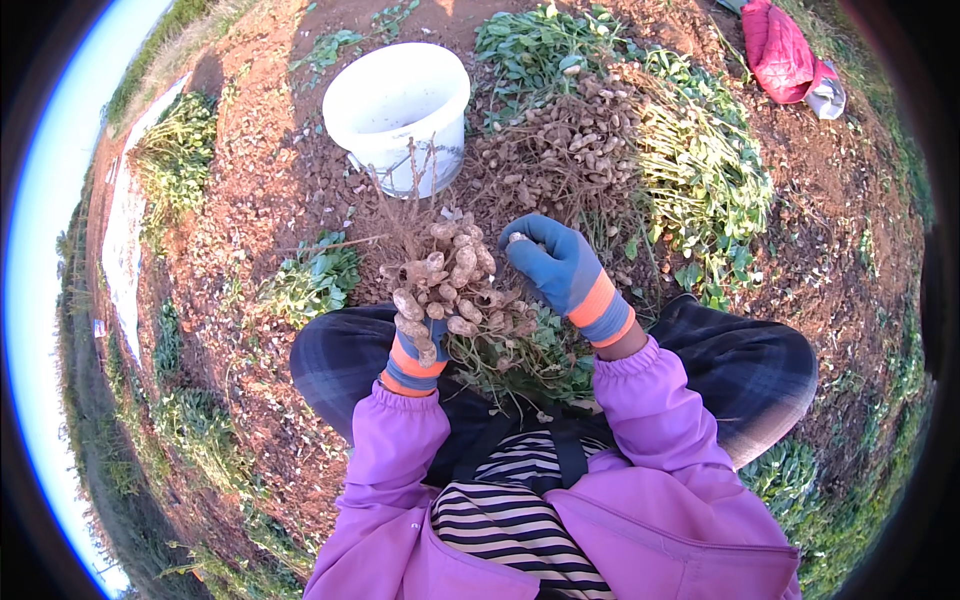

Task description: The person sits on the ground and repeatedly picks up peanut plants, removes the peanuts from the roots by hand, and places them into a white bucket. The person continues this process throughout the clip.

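My left hand [420, 352], in a blue and orange work glove, grips a bunch of peanut plants; the pods hide most of its fingers. Clusters of soil-dusted peanut pods [461, 259] and thin roots stick up from the bunch, while its green leaves [540, 360] hang over my lap. To the right of the pods is my right hand [547, 259], gloved alike, its fingers curled around a peanut pod [517, 238]. Beyond my hands stands a white plastic bucket [397, 97] on the soil, with some dirt visible inside.
A heap of peanut plants [570, 150] with pods and roots lies right of the bucket, stems [690, 165] pointing right. Smaller leafy piles [311, 277] lie at left. A red garment or bag [780, 52] is at far right, a white sheet [124, 232] at far left.
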Motion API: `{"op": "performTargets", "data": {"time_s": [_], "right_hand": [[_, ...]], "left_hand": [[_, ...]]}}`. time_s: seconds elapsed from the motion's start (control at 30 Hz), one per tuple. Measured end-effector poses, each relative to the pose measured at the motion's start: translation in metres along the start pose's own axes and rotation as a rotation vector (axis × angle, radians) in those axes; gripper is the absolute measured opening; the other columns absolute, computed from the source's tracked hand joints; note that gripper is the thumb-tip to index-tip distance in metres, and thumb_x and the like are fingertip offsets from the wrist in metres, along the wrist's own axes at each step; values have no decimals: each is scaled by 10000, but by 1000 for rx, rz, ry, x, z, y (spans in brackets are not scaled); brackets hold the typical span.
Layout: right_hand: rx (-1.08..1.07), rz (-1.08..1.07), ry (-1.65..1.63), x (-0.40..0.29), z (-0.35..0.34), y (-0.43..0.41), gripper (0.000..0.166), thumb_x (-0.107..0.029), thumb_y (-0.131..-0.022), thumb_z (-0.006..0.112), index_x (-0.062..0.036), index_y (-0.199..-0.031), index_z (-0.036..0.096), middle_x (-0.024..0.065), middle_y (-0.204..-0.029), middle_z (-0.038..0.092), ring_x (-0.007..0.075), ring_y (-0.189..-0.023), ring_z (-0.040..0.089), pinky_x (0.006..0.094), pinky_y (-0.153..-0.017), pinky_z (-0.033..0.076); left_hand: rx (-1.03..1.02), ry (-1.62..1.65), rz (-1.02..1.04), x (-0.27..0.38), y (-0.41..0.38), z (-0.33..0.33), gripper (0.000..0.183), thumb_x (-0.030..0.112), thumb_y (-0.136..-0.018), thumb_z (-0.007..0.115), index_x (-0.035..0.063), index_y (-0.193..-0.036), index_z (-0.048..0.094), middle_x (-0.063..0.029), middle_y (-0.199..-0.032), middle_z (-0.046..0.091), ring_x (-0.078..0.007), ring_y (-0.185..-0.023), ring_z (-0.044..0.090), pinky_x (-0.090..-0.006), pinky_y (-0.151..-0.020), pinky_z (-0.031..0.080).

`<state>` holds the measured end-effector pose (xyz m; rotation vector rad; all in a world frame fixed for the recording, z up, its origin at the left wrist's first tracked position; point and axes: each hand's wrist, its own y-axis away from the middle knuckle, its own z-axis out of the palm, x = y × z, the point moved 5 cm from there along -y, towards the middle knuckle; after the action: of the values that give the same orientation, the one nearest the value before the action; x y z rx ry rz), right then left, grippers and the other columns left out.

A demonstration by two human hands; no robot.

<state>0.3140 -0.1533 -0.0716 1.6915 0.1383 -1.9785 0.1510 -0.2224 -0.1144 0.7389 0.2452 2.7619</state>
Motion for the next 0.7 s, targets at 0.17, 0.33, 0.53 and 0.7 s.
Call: {"op": "performTargets", "data": {"time_s": [0.17,0.33,0.53,0.7], "right_hand": [[-76,45,-159,0,12,2,190,-178,-832,513,-11,-904,566,6,-671,533,54,-544,464,187,-482,370],[-54,298,-753,21,-11,-6,123,-180,-841,461,-76,-820,524,-34,-591,411,44,-410,288,200,-353,207],[-21,196,-365,-11,1,10,134,-183,-819,511,-67,-876,549,-24,-610,486,56,-445,421,200,-358,301],[-47,37,-51,-18,18,10,251,-209,-781,593,-33,-957,566,21,-689,571,70,-576,518,214,-505,412]], "left_hand": [[80,-275,97,-4,0,19,674,536,-809,438,-3,-1210,398,-179,-1046,503,-279,-864,557,-329,-571,519],[-153,-46,138,4,4,41,681,458,-797,512,18,-1284,333,-187,-1250,410,-355,-1086,468,-474,-913,419],[-146,64,90,9,-5,50,665,444,-756,573,42,-1247,375,-159,-1189,454,-306,-980,486,-433,-808,482],[-32,-216,118,1,-3,14,624,423,-835,489,21,-1285,329,-127,-1225,452,-273,-1094,469,-343,-803,485]]}}
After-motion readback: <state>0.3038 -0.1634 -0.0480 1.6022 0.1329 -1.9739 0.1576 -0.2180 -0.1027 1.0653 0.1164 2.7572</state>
